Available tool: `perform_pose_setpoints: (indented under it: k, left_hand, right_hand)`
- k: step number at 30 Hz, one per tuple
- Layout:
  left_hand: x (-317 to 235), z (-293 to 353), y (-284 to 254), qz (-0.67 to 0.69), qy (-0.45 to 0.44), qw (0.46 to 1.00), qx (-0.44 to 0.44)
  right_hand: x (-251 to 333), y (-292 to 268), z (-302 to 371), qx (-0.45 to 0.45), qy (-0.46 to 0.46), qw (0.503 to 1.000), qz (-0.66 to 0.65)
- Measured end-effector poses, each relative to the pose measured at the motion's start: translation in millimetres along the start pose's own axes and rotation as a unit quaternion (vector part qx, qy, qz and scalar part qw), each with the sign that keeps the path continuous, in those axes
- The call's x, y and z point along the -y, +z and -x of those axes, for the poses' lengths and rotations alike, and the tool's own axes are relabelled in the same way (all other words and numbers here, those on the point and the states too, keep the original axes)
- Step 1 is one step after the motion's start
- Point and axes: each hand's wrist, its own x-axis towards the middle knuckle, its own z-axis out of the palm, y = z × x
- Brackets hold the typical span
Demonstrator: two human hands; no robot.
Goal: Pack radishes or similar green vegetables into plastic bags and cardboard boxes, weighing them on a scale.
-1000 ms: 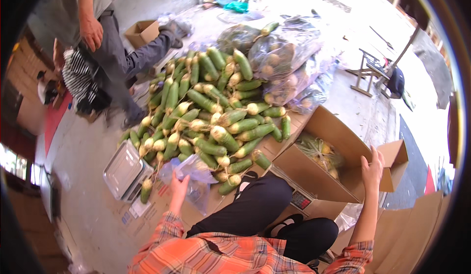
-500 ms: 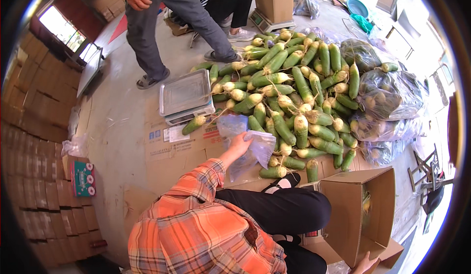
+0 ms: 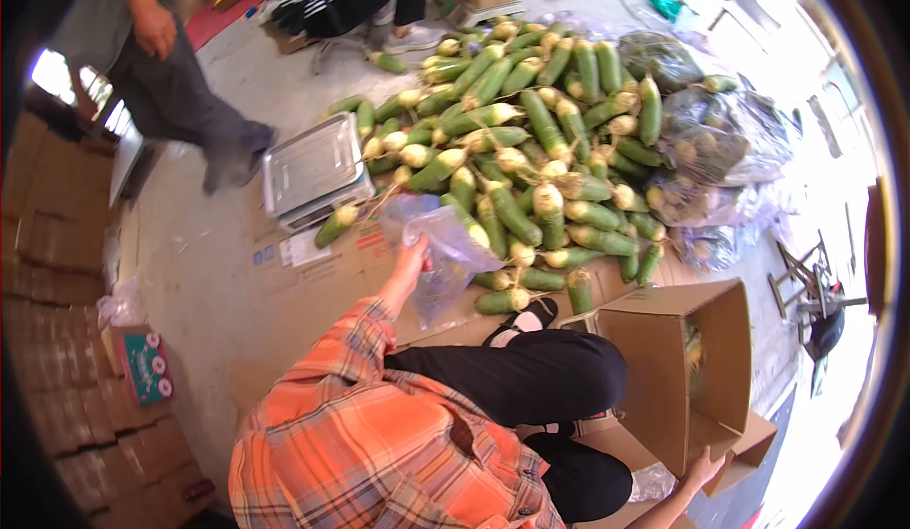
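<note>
My left hand (image 3: pixel 414 252) is closed on a thin translucent purple plastic bag (image 3: pixel 445 268), which hangs loosely by the near edge of a heap of green-and-white radishes (image 3: pixel 517 211). Under my right hand (image 3: pixel 703 469) is the lower rim of an open cardboard box (image 3: pixel 649 363); the fingers are wrapped round its edge. The box stands tilted beside my right knee, its mouth facing right. Something pale and green (image 3: pixel 695 349) shows inside it, too shadowed to make out fully.
A flat scale (image 3: pixel 318 169) stands left of the heap, and filled plastic bags (image 3: pixel 725 140) lie to its right. One person (image 3: pixel 190 93) walks at the far left; another (image 3: pixel 365 3) sits behind the heap. Stacked cartons (image 3: pixel 57 339) line the left side. A folding stool (image 3: pixel 806 287) stands right.
The whole view has shifted, so the heap and scale sit further left and higher. The walking person has moved left. Both hands keep their holds, and the bag hangs more spread out.
</note>
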Motion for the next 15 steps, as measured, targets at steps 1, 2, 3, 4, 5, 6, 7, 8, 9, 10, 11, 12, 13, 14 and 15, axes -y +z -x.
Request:
perform_pose_setpoints:
  k: [1, 2, 3, 4, 5, 6, 7, 8, 9, 10, 11, 12, 13, 14, 15]
  left_hand:
    - [3, -2, -7, 0.01, -0.013, 1.0, -0.005]
    - [6, -3, -11, 0.032, -0.005, 0.999, -0.003]
    - [8, -3, -12, 0.024, -0.015, 1.0, -0.002]
    - [10, -4, -13, 0.035, -0.012, 0.999, 0.0]
    - [10, -3, -11, 0.03, -0.01, 0.999, 0.0]
    - [11, -4, -10, 0.028, -0.007, 0.999, 0.02]
    - [12, -5, -11, 0.025, -0.011, 1.0, 0.006]
    - [14, -7, -8, 0.022, -0.014, 1.0, -0.009]
    - [12, -4, -5, 0.019, -0.012, 1.0, -0.001]
    - [9, 0, -4, 0.017, -0.011, 1.0, 0.008]
    - [6, 2, -2, 0.015, -0.01, 1.0, 0.016]
    - [5, 2, -1, 0.014, -0.009, 1.0, 0.019]
    - [5, 3, -2, 0.04, -0.03, 0.999, 0.007]
    - [5, 4, -3, 0.066, -0.051, 0.996, -0.005]
    - [6, 0, -5, 0.064, -0.051, 0.997, -0.01]
  right_hand:
    - [20, 0, 11, 0.007, 0.008, 1.0, 0.006]
    - [42, 0, 20, 0.011, 0.017, 1.0, 0.012]
    - [44, -1, 19, 0.009, 0.028, 0.999, -0.022]
    - [40, 2, 18, 0.012, 0.033, 0.998, -0.057]
    - [30, 3, 18, -0.008, 0.046, 0.997, -0.06]
    - [20, 4, 16, -0.006, 0.032, 0.996, -0.078]
    - [19, 2, 16, -0.001, 0.016, 0.995, -0.095]
    - [19, -1, 17, -0.012, 0.022, 0.995, -0.099]
    - [26, -4, 23, -0.007, 0.027, 0.995, -0.097]
    - [30, -6, 27, 0.0, 0.031, 0.995, -0.095]
    - [26, -6, 27, 0.0, 0.038, 0.994, -0.099]
    - [26, -6, 27, -0.001, 0.04, 0.994, -0.099]
    - [26, -6, 28, -0.004, 0.041, 0.995, -0.094]
    - [26, -6, 29, -0.005, 0.042, 0.995, -0.087]
    - [29, -2, 27, 0.0, 0.043, 0.995, -0.086]
